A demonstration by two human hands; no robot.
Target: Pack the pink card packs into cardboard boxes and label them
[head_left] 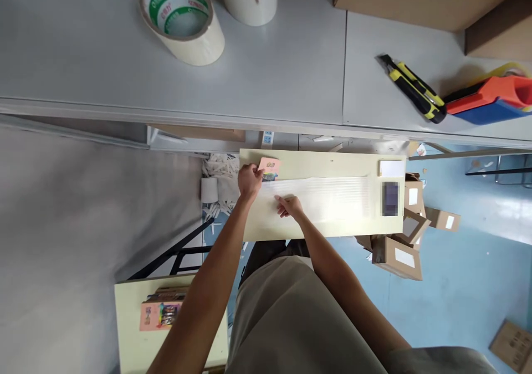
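My left hand [250, 182] is closed on the edge of a small pink printed card [270, 168] at the left end of a pale yellow board [316, 166]. A long whitish sheet with fine lines [332, 196] lies across the board, its left end near the card. Over the sheet's left part is my right hand [290, 206], fingers curled and thumb and forefinger toward the sheet. Whether something thin is pinched there is too small to tell.
Tape rolls [203, 44], a utility knife [415, 91] and an orange-blue tape dispenser [490, 100] sit on the grey table [291, 80]. A white box [391, 168] lies at the board's right end. Cartons [399, 257] are at right; pink printed packs [160, 314] lower left.
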